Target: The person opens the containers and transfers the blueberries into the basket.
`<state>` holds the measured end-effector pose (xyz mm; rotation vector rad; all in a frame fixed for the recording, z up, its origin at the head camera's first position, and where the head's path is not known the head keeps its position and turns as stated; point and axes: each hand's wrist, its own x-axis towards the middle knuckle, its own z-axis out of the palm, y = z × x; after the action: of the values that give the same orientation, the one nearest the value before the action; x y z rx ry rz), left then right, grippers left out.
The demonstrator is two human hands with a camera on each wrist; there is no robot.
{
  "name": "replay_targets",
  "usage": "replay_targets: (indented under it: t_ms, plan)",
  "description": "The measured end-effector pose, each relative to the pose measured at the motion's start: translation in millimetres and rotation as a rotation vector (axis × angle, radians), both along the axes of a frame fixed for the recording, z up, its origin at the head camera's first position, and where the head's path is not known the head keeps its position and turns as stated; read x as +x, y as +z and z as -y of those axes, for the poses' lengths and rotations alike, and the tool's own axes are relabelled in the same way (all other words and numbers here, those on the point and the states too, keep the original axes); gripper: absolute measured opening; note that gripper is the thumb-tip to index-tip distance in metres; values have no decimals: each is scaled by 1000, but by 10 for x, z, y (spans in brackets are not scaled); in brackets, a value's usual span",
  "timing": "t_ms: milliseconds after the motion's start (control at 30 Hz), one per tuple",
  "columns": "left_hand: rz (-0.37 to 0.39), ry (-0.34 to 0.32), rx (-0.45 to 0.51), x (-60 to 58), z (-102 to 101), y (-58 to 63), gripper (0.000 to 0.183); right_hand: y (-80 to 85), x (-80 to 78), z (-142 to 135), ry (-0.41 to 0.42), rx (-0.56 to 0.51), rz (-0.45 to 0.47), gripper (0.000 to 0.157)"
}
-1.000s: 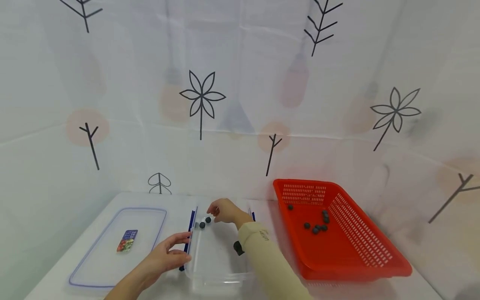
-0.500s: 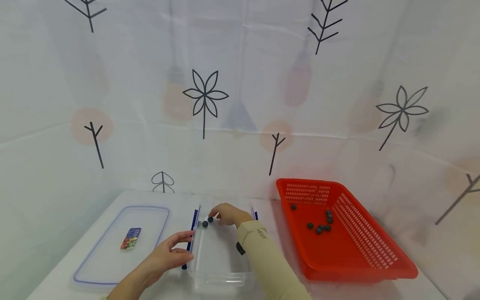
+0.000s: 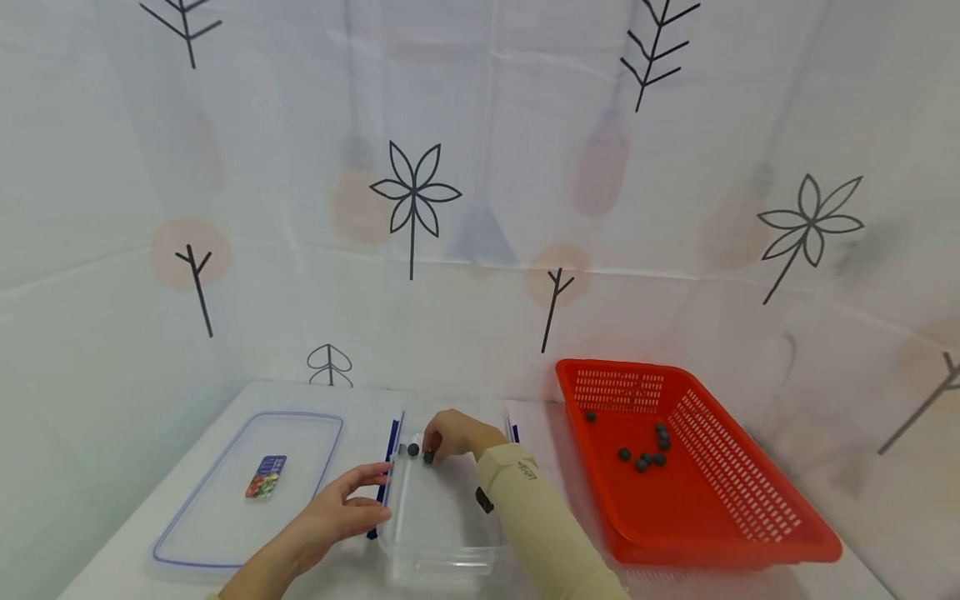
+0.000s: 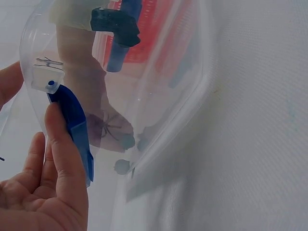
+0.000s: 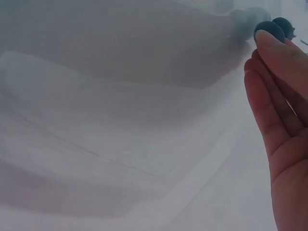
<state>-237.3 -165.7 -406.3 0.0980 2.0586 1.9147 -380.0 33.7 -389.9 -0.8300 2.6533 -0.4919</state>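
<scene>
A clear plastic container (image 3: 438, 521) with blue side latches stands before me on the table. Inside it, near the far left corner, lies a dark blueberry (image 3: 413, 450). Right beside that one, my right hand (image 3: 459, 435) reaches in from above and pinches another blueberry (image 5: 270, 32) between thumb and fingertips. My left hand (image 3: 341, 507) is at the container's left outer wall, thumb and fingers spread apart. In the left wrist view, a fingertip rests along the blue latch (image 4: 77, 126), and both berries show blurred through the wall.
To the right stands a red perforated basket (image 3: 708, 500) with several blueberries (image 3: 645, 461) on its bottom. Left of the container lies a clear lid (image 3: 217, 517) with a blue rim and a colourful label (image 3: 266, 477). A patterned white cloth (image 3: 480, 317) hangs behind the table.
My right hand has closed in on one blueberry, which has shifted toward me relative to the other. The left hand has stayed at the container's wall. The head view has shifted slightly.
</scene>
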Motion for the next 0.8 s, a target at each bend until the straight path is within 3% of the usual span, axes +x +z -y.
replay_targets:
  t_ms: [300,600,800]
  plan:
    - [-2,-6,-15,-9,10,-7,68,133,23,-32,57,-210,59,15]
    - [18,26,-51,9,-27,24,69,614,133,-322,103,-363,18,18]
    - [12,19,-59,10,-28,2,69,909,341,-560,123,-407,-10,18]
